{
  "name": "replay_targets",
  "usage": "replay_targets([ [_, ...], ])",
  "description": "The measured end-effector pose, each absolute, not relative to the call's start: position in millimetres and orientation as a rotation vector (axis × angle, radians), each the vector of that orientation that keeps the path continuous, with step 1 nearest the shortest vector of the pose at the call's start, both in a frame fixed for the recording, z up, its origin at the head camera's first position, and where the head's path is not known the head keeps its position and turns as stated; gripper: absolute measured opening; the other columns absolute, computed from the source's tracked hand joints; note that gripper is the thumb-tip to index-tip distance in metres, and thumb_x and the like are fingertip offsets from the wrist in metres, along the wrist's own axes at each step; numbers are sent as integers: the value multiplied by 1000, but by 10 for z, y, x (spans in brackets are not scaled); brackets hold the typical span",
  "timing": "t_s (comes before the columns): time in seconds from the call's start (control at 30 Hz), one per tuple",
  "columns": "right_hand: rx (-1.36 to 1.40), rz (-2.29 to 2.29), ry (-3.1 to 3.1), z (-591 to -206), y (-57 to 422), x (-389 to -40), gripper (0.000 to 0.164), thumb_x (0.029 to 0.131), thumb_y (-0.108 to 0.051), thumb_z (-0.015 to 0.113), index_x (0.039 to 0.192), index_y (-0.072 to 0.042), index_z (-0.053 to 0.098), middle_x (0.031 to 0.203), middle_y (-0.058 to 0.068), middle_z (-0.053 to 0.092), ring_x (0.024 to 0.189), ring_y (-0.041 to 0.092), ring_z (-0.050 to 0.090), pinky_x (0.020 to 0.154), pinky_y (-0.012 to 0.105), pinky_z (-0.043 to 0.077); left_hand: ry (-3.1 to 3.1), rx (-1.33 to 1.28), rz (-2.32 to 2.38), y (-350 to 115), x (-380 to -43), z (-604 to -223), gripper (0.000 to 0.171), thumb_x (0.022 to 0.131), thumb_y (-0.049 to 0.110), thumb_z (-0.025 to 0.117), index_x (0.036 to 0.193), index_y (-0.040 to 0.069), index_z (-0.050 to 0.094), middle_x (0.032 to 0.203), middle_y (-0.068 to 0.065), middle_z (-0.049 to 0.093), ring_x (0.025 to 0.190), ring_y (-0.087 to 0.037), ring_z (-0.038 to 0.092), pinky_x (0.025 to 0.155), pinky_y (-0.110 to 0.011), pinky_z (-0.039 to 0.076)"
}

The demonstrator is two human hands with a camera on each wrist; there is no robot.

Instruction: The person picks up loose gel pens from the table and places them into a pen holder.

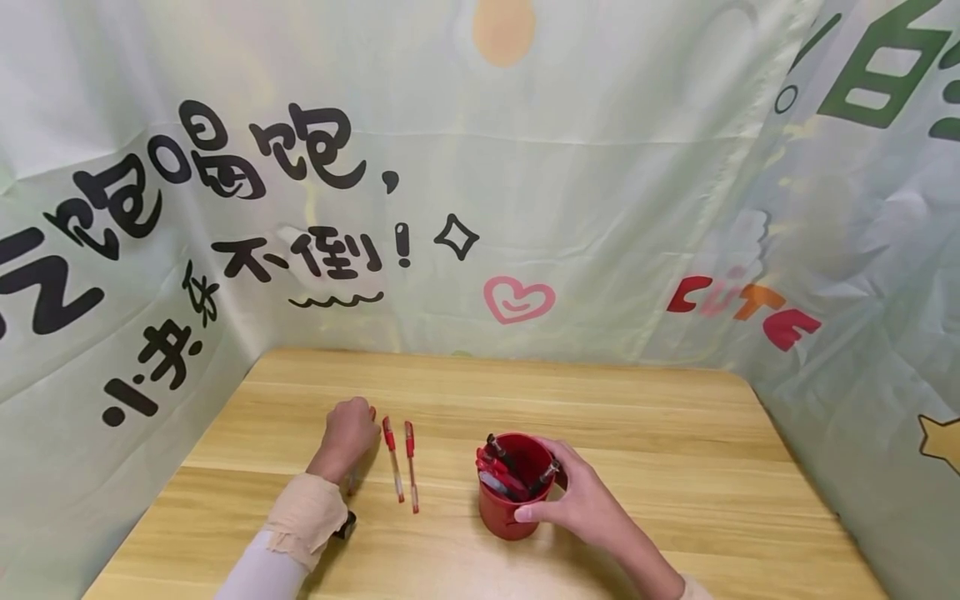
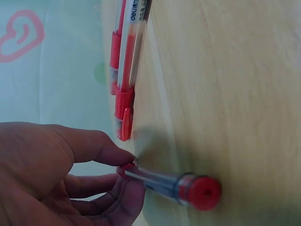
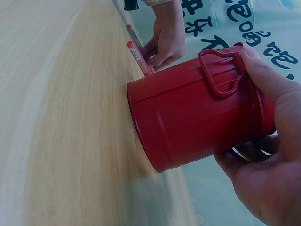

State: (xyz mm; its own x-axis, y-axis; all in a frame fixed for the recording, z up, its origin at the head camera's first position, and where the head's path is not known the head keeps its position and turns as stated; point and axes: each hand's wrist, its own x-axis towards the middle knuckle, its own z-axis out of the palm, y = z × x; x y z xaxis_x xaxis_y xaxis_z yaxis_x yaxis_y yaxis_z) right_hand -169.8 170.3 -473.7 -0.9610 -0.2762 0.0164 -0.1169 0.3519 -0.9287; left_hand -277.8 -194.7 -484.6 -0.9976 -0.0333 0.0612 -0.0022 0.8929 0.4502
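At the left of the table my left hand (image 1: 351, 437) pinches a clear-barrelled red gel pen (image 2: 162, 182) between thumb and fingers; the hand hides most of it in the head view. Just right of it, two red gel pens (image 1: 393, 462) lie side by side on the wood, red caps pointing away from me. My right hand (image 1: 588, 500) grips the rim and side of a small red metal bucket (image 1: 504, 518) standing upright. Several red and black pens (image 1: 510, 475) stand in the bucket. A wire handle (image 3: 214, 77) hangs on its side in the right wrist view.
The wooden table (image 1: 637, 417) has a rounded far edge. A printed cloth (image 1: 600, 208) hangs behind it and on both sides. A dark wrist strap piece (image 1: 347, 525) shows beside my left cuff.
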Motion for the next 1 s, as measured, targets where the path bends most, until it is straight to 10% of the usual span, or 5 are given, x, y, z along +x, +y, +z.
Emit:
replay_targets([
  [0.53, -365, -1681, 2453, -4733, 1692, -1699, 92, 69, -31, 98, 147, -19, 51, 142, 0, 60, 135, 23, 57, 105, 15, 48, -2973, 12, -783, -1932, -2810, -4643, 47, 98, 5, 55, 55, 16, 41, 52, 5, 31, 47, -9, 31, 47, -23, 28],
  [0.73, -353, -1681, 2457, -4740, 1692, -1701, 92, 68, -31, 98, 147, -21, 52, 142, -1, 60, 135, 22, 57, 105, 15, 48, -2899, -8, -841, -1817, -2771, -4511, 16, 92, 4, 58, 91, 0, 74, 77, -8, 65, 57, -14, 47, 50, -24, 37],
  [1.0, -339, -1687, 2453, -4742, 1689, -1698, 92, 67, -30, 99, 147, -22, 52, 142, -2, 60, 135, 22, 57, 105, 16, 48, -2748, -152, -732, -1563, -2653, -4245, 19, 94, 11, 67, 105, -1, 77, 92, -10, 74, 80, -22, 65, 74, -40, 57],
])
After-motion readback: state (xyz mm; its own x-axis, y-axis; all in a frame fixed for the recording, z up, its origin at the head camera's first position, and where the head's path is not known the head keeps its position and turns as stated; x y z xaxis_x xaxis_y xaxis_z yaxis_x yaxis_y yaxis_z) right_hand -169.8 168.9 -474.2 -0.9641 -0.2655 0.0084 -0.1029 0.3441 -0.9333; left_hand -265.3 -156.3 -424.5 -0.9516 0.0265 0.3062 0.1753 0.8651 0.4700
